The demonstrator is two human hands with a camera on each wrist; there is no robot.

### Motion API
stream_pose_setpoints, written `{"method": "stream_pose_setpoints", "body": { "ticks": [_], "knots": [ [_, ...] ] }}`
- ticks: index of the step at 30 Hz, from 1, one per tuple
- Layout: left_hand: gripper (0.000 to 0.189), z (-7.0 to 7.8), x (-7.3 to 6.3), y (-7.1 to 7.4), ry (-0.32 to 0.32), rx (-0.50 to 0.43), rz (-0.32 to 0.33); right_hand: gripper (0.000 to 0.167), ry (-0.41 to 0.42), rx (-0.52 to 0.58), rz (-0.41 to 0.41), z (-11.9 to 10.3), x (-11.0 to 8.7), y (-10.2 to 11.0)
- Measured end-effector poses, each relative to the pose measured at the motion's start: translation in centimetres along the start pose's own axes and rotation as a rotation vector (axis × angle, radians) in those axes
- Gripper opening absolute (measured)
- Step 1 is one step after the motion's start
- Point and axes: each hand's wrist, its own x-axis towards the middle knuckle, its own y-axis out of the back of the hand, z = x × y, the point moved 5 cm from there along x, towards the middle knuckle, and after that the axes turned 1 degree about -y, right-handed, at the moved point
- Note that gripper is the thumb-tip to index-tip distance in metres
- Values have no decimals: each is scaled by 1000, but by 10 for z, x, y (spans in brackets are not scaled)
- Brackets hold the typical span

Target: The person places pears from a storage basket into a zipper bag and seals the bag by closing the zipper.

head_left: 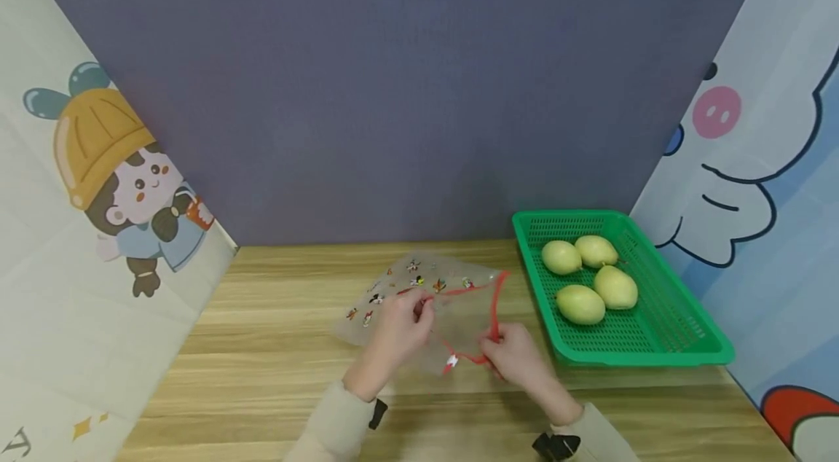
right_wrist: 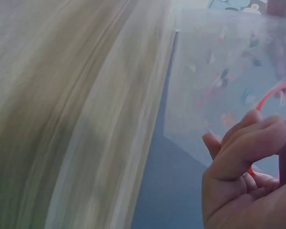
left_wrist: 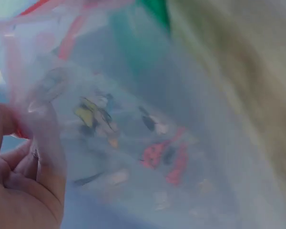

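A clear plastic zip bag (head_left: 452,331) printed with small cartoon figures is held over the table, its red-edged mouth spread apart toward the right. My left hand (head_left: 398,323) pinches one side of the mouth between thumb and fingers. On the opposite side, my right hand (head_left: 516,355) grips the red zip strip (head_left: 494,309) with curled fingers. A small white slider (head_left: 452,361) sits at the near end of the strip. In the left wrist view, the printed film (left_wrist: 157,157) fills much of the picture beside the left hand (left_wrist: 31,176). Nothing shows inside the bag.
A green plastic basket (head_left: 655,358) stands to the right of my right hand. Several yellow-green pears (head_left: 580,304) lie in its left part. The wood-grain table (head_left: 262,345) meets a dark grey panel (head_left: 393,119) behind, with cartoon-printed sheets on both sides.
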Motion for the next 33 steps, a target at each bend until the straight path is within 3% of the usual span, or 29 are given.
{"method": "stream_pose_setpoints", "body": {
  "ticks": [2, 5, 8, 13, 19, 24, 33],
  "knots": [
    [16, -2, 2, 8, 55, -14, 23, 11, -2, -25, 16, 2, 0, 4],
    [16, -9, -1, 16, 165, -46, 6, 12, -10, -67, 16, 1, 0, 10],
    [13, -14, -4, 21, 218, -82, 0, 12, -11, -117, -5, -4, -1, 16],
    [13, -13, -2, 25, 152, -63, 28, 12, -16, -153, -27, -9, -2, 23],
    [11, -9, -1, 21, 52, 71, 22, 16, 10, -163, -22, -10, -1, 26],
    [12, -9, 1, 18, 21, 104, 13, 21, 25, -158, -6, -11, 0, 28],
    [12, -10, 3, 23, -8, 99, 73, 21, 55, -205, 21, -8, 0, 30]
  ]
}}
